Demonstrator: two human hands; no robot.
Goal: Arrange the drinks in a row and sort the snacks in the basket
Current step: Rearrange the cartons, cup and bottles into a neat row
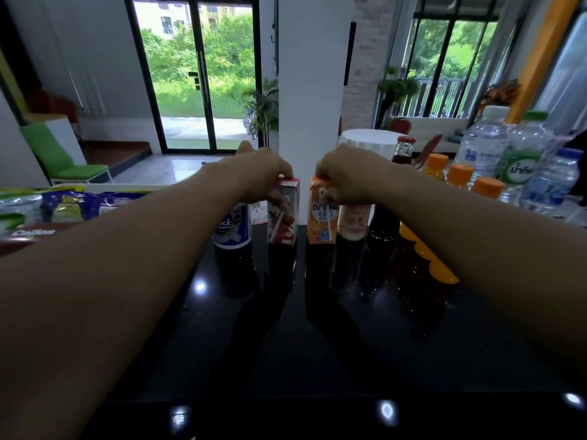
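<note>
While your left hand (268, 173) pinches the red drink carton (283, 223) by its top and your right hand (346, 177) pinches the orange Dutch Mill carton (320, 219), both standing right of the blue-and-white cup (233, 228), keep them upright and set their fronts level with it.

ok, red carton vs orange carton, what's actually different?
Colour: the red carton has a red-and-white print, the orange carton an orange one with blue lettering.
Hand: the left hand grips the red carton's top, the right hand the orange carton's.
Neighbours: the red carton stands beside a white-and-blue container, the orange carton beside a pink-labelled bottle.
Shared: both are small upright cartons with a straw on the front.
</note>
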